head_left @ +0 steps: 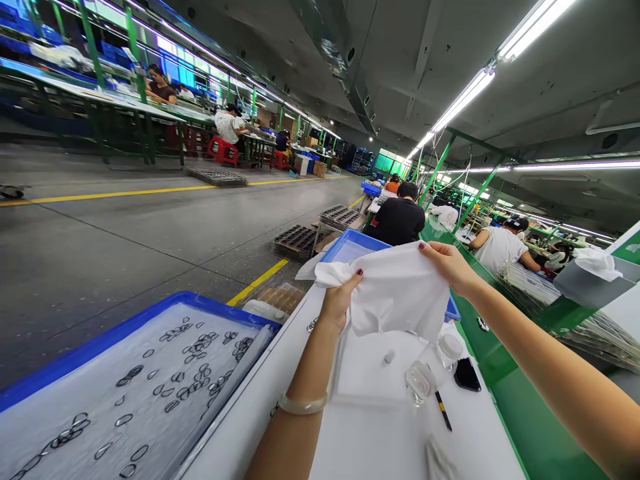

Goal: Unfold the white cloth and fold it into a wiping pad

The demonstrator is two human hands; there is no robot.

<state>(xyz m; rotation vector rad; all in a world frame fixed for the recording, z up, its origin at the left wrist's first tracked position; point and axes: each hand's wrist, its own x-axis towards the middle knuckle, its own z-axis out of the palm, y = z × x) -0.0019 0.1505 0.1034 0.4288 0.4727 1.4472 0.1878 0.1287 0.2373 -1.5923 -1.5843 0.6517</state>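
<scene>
At the left edge of the tabletop (370, 433) a blue tray (100, 343) lies lined with white sheet, many small dark oval rings (200, 347) scattered over it; to its right the left hand (340, 300), a pale bangle (303, 404) on the wrist, is closed in a pinch on the left upper corner of a white cloth (395, 293); the cloth hangs in the air above the middle of the tabletop, spread between both hands, folding and drooping under its own slight weight; it looks soft, light and limp, so it is best held by its corners or top hem as here; the right hand (450, 263) pinches the right upper edge, thumb and fingers closed on the fabric; beneath lie a clear bottle (433, 370), a pen (443, 411) and a small black object (467, 375) near the tabletop's right edge.
</scene>
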